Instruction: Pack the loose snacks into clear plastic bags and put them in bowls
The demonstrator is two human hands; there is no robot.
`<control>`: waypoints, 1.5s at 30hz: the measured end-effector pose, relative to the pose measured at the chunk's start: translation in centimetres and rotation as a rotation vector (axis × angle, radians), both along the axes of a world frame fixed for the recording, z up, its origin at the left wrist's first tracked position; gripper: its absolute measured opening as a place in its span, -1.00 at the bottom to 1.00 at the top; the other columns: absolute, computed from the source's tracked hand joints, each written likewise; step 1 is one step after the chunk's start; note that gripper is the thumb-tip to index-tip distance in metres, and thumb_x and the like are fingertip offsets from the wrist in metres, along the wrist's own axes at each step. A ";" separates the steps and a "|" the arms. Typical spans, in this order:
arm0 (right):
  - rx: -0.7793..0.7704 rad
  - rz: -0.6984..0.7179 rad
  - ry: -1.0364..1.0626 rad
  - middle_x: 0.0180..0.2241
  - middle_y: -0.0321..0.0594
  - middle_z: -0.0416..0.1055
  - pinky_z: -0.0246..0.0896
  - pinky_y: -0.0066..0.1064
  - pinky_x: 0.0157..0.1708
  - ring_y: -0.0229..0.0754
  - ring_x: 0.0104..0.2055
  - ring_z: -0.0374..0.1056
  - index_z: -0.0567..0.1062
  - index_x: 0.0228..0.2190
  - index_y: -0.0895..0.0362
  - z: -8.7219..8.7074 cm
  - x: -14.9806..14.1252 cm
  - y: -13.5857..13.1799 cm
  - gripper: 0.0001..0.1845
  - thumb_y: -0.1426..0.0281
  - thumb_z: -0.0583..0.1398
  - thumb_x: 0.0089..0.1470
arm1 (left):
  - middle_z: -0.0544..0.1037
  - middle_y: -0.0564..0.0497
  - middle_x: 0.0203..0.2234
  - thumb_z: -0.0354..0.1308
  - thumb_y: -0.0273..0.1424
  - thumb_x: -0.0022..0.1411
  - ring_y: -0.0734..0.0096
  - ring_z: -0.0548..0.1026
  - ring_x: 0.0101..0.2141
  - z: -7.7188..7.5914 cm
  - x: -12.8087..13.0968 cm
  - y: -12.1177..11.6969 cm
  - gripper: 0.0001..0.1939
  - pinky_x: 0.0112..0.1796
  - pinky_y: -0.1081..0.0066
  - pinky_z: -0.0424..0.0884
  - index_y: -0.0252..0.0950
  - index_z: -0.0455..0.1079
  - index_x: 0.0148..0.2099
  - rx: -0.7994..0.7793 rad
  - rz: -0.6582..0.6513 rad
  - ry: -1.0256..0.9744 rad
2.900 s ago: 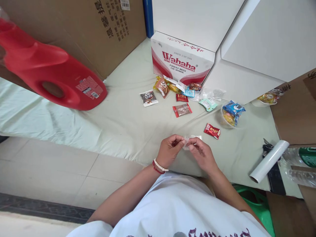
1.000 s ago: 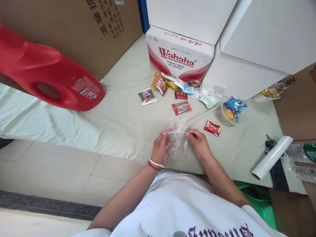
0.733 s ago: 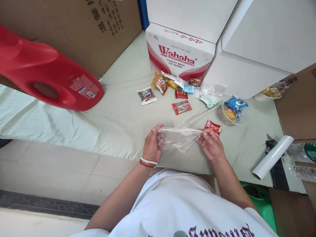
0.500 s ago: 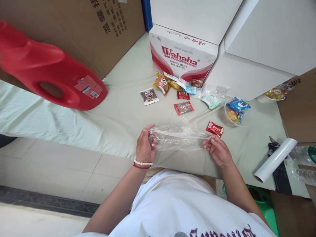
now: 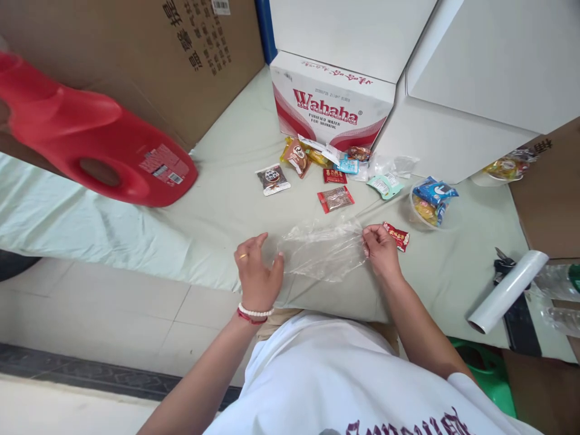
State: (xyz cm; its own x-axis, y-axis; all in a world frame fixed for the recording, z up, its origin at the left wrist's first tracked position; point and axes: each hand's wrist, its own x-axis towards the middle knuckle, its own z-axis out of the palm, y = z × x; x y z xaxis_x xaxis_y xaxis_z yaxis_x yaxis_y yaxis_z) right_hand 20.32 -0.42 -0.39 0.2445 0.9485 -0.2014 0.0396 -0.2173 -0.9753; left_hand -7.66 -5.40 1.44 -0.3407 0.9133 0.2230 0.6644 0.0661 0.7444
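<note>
Here, above a pale green cloth (image 5: 217, 211), near centre, a clear bag (image 5: 324, 251), creased and spread wide. Pinched at its right end between thumb and fingers of the right hand (image 5: 382, 249). At its left end, the left hand (image 5: 259, 278), fingers spread and bent, thumb close to the bag; impossible to tell whether touching. Just right of the right hand, a red packet (image 5: 399, 237); farther right, a clear tub (image 5: 415, 217) holding a blue packet (image 5: 435, 192). Beyond the bag, scattered packets (image 5: 336, 199), then a Wahaha box (image 5: 333, 109). Far left, a red jug (image 5: 104, 133); near right, a white roll (image 5: 507, 293).
</note>
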 end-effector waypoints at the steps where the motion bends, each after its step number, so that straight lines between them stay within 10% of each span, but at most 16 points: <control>1: 0.022 0.032 -0.047 -0.49 -0.38 0.40 -0.06 -0.45 -0.68 -0.35 -0.66 0.09 0.39 -0.37 0.05 -0.1 0.1 0.0 -0.66 0.05 0.28 0.08 | 0.51 -0.17 -0.10 0.16 -0.27 0.26 0.12 0.45 0.00 0.8 -0.1 0.3 -0.70 0.03 0.13 0.40 -0.27 0.48 -0.01 0.061 -0.081 0.090; 6: 0.157 0.180 -0.312 -0.46 -0.34 0.42 0.06 -0.43 -0.56 -0.30 -0.58 0.15 0.42 -0.31 0.06 -0.6 1.3 -0.7 -0.69 0.07 0.20 0.22 | 0.57 -0.10 -0.21 -0.07 -0.27 0.45 0.23 0.53 -0.20 2.9 1.9 5.4 -0.67 -0.14 0.25 0.44 -0.25 0.50 -0.07 -0.184 -0.351 0.258; 13: 0.202 0.141 -0.519 -0.47 -0.32 0.42 0.16 -0.40 -0.43 -0.24 -0.49 0.25 0.46 -0.28 0.08 -1.5 3.2 -2.9 -0.70 0.11 0.15 0.28 | 0.55 -0.21 -0.15 -0.02 -0.23 0.43 0.04 0.48 -0.03 -1.5 5.9 9.4 -0.70 -0.12 0.20 0.39 -0.28 0.48 -0.14 -0.424 -0.560 0.531; 22: -0.003 -0.093 -0.267 -0.45 -0.29 0.46 0.28 -0.33 -0.41 -0.14 -0.43 0.38 0.42 -0.19 0.04 -2.3 3.5 -2.1 -0.55 -0.07 0.19 0.17 | 0.53 -0.22 -0.13 -0.04 -0.23 0.44 0.08 0.51 -0.12 -2.4 3.1 13.3 -0.73 -0.14 0.19 0.40 -0.28 0.38 -0.03 -0.295 -0.099 0.223; 26: -0.111 0.006 0.126 -0.20 -0.15 0.55 0.42 -0.25 -0.25 -0.08 -0.22 0.49 0.26 0.13 -0.02 -0.3 2.5 -1.5 -0.26 -0.07 0.32 0.05 | 0.45 -0.37 0.08 0.06 -0.21 0.38 -0.06 0.38 0.15 -1.6 3.4 10.7 -0.56 0.12 0.01 0.29 -0.41 0.33 0.15 0.099 -0.050 0.281; 31: -0.372 0.172 0.264 -0.19 -0.24 0.53 0.37 -0.37 -0.39 -0.22 -0.37 0.43 0.07 0.30 -0.06 1.6 2.4 -4.1 0.21 0.19 0.55 -0.26 | 0.51 -0.22 0.16 -0.08 -0.30 0.47 0.06 0.34 0.27 -2.6 2.1 5.3 -0.62 0.30 -0.07 0.04 -0.24 0.42 0.19 0.051 -0.618 0.505; 35: -0.536 0.391 0.144 -0.49 -0.43 0.37 -0.09 -0.50 -0.64 -0.41 -0.63 0.06 0.45 0.03 0.10 2.2 5.2 -6.4 -0.28 0.09 0.47 -0.13 | 0.20 -0.22 0.41 -0.12 -0.20 0.49 0.00 0.19 0.38 -4.3 0.5 4.3 -0.45 0.34 -0.27 -0.22 -0.20 0.17 0.43 -0.125 -0.698 0.614; 38: -0.433 0.386 -0.125 -0.57 -0.42 0.31 -0.07 -0.48 -0.60 -0.37 -0.61 0.07 0.55 -0.21 0.13 3.2 8.2 -5.7 -0.51 0.04 0.40 -0.06 | 0.04 -0.21 0.46 -0.12 -0.13 0.47 -0.01 0.10 0.42 -4.5 0.2 4.6 -0.38 0.34 -0.31 -0.31 -0.18 0.06 0.48 -0.198 -0.681 0.646; 45: 0.047 0.498 -0.844 -0.40 -0.23 0.50 0.26 -0.31 -0.32 -0.13 -0.38 0.38 0.59 -0.13 0.06 6.7 5.3 6.9 -0.73 0.24 0.20 0.22 | -0.03 -0.17 0.47 -0.14 -0.09 0.47 -0.04 0.04 0.44 -3.8 0.6 4.6 -0.35 0.33 -0.37 -0.28 -0.16 0.02 0.50 -0.246 -0.694 0.667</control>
